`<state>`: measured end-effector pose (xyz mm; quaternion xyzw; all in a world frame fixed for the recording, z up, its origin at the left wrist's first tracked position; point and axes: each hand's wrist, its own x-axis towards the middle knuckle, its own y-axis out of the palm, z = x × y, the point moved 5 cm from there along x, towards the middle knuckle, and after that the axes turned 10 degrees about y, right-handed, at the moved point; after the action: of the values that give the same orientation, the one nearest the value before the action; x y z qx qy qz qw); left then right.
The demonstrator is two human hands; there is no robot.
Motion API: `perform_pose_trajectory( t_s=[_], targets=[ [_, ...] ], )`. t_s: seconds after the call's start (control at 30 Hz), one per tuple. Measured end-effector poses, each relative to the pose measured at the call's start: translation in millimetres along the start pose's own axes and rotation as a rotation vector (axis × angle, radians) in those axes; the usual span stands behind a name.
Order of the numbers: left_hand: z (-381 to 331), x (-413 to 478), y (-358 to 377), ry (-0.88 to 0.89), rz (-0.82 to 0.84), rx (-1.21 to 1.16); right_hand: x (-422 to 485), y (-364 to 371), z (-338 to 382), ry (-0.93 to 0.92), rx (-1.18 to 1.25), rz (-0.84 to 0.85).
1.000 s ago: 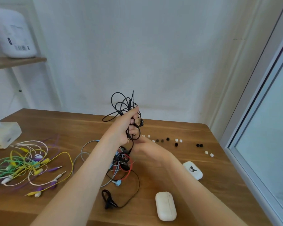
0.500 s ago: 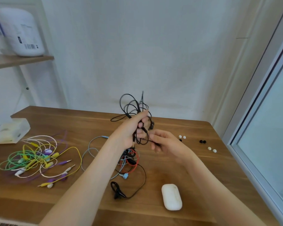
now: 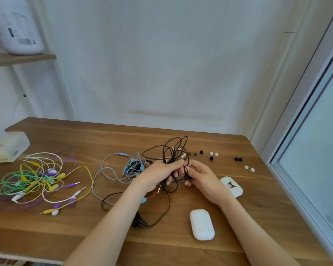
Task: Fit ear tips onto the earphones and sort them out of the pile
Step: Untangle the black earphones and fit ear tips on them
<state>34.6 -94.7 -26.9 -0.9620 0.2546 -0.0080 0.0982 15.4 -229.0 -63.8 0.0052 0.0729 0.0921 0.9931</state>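
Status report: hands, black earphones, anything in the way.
Left hand grips black earphones. Right hand pinches their cord. Ear tips loose beyond. Cable pile underneath.

Soft, even daylight pours in from the window [image 3: 315,150] at three o'clock. Shadows faint, edges bowed, detail slightly soft.

A wooden table [image 3: 181,252] fills the lower view. A plain white charging case [image 3: 201,224] lies on the table toward its near edge; a second white case with a black cartoon figure [image 3: 231,186] lies on the table to the right of and beyond the first. A translucent plastic box [image 3: 7,147] sits at the table's far left corner. Above that corner, a wooden shelf [image 3: 21,59] carries a white container with a barcode [image 3: 15,25].
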Motion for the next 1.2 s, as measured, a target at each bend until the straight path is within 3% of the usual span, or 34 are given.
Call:
perform_pose_trajectory(
  t_s=[0.13, 0.33, 0.6, 0.7, 0.87, 0.97, 1.2],
  targets=[
    [-1, -2, 4, 0.168, 0.001, 0.156, 2, -5, -3, -0.045, -0.049, -0.094],
    [20, 6, -13, 0.295, -0.050, 0.520, 6, 2, -3, -0.007, -0.377, -0.177],
    [25, 13, -30, 0.260, -0.028, 0.406, 13, 9, 5, -0.020, -0.369, -0.166],
    [20, 17, -24, 0.362, -0.004, 0.413, 11, 0, 6, -0.088, -0.339, -0.288],
    [16, 25, -14, 0.515, 0.050, 0.460, 6, -19, 18, -0.193, -0.545, -0.474],
    [11, 31, -14, 0.564, 0.045, 0.569, 4, -32, 23, -0.186, -0.486, -0.523],
    [8, 24, -3, 0.459, 0.392, 0.758, 6, -39, 22, -0.150, -0.185, -0.529]
  ],
)
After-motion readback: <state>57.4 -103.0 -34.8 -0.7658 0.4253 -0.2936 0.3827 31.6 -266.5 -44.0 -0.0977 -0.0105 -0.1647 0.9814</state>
